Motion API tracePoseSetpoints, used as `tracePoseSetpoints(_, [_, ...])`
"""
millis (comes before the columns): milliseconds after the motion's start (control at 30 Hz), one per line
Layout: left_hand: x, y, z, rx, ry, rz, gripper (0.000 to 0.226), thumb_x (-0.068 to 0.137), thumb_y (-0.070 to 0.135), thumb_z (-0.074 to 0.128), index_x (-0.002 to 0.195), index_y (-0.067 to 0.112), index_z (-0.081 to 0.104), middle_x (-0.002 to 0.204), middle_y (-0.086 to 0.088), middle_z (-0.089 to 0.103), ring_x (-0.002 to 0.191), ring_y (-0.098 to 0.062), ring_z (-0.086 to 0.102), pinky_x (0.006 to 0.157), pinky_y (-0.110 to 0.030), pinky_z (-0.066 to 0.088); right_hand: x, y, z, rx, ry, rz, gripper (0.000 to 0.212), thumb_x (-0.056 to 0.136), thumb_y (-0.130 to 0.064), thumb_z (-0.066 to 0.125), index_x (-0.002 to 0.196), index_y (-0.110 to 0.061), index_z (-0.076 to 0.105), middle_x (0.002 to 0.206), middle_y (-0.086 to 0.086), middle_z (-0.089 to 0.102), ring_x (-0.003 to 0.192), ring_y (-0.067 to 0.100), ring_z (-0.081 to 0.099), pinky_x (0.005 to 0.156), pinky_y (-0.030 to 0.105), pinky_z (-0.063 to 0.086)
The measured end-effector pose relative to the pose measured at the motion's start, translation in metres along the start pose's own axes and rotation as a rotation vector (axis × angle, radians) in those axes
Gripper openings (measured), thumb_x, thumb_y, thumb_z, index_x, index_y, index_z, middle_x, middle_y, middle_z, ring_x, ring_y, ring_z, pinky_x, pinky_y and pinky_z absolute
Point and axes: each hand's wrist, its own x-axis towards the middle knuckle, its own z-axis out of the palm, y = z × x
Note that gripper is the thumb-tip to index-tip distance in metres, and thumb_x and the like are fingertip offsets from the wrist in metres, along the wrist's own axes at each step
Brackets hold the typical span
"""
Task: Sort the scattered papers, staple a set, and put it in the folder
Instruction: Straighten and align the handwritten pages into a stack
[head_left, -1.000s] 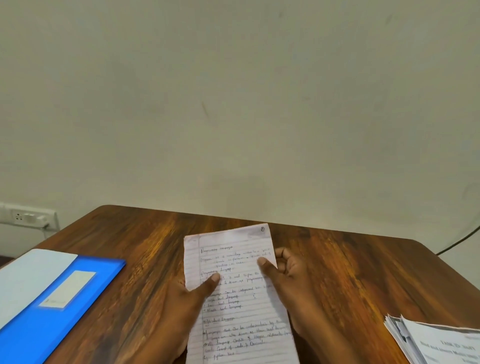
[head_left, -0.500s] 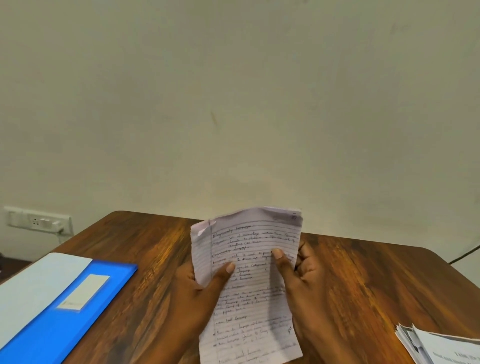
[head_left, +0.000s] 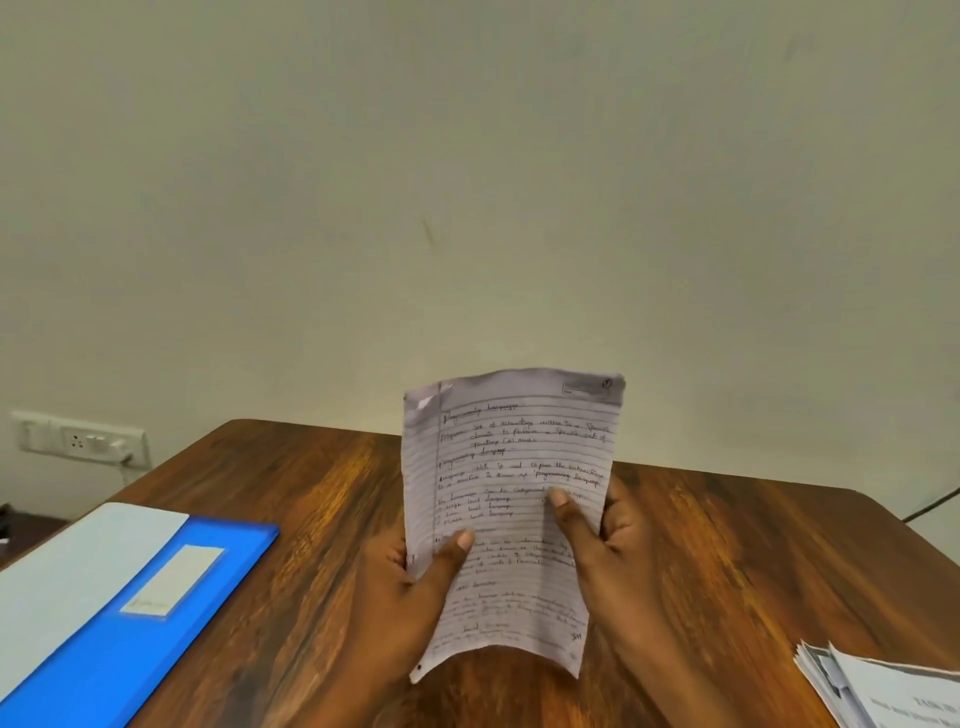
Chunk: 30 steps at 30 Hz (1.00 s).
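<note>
Handwriting on lined sheet (head_left: 511, 519) illegible, fingers of both hands hidden behind it, blue folder (head_left: 130, 618) cut off at desk's left edge, paper stack (head_left: 883, 691) cropped at its right corner.

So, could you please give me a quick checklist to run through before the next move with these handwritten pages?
1. Left hand grips the handwritten pages: ok.
2. Right hand grips them too: ok.
3. Pages lifted off the table: ok.
4. Page edges squared: not ok, they bow.
5. Blue folder open to take them: not ok, it lies closed.
6. Stapler within reach: cannot tell, none in view.
</note>
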Motion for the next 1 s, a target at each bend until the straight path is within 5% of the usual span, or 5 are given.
tracePoseSetpoints(633, [0.003, -0.019, -0.006, 0.046, -0.045, -0.051, 0.018, 0.088, 0.016, 0.074, 0.106, 0.013, 0.076, 0.098, 0.005, 0.082, 0.091, -0.016, 0.079, 0.070, -0.024, 0.062, -0.007, 0.014, 0.005, 0.012, -0.081, 0.219, 0.014, 0.098, -0.013, 0.066, 0.110, -0.016, 0.073, 0.104, 0.000, 0.081, 0.097, 0.020, 0.078, 0.074, 0.028, 0.064])
tracePoseSetpoints(1000, [0.011, -0.002, -0.030, 0.140, -0.277, -0.171, 0.019, 0.094, 0.008, 0.069, 0.113, 0.007, 0.072, 0.102, -0.002, 0.082, 0.092, -0.020, 0.079, 0.070, -0.024, 0.062, 0.025, -0.037, -0.041, 0.121, 0.114, 0.085, 0.029, 0.091, -0.008, 0.074, 0.120, -0.008, 0.071, 0.096, 0.019, 0.079, 0.084, 0.030, 0.075, 0.074, 0.042, 0.057])
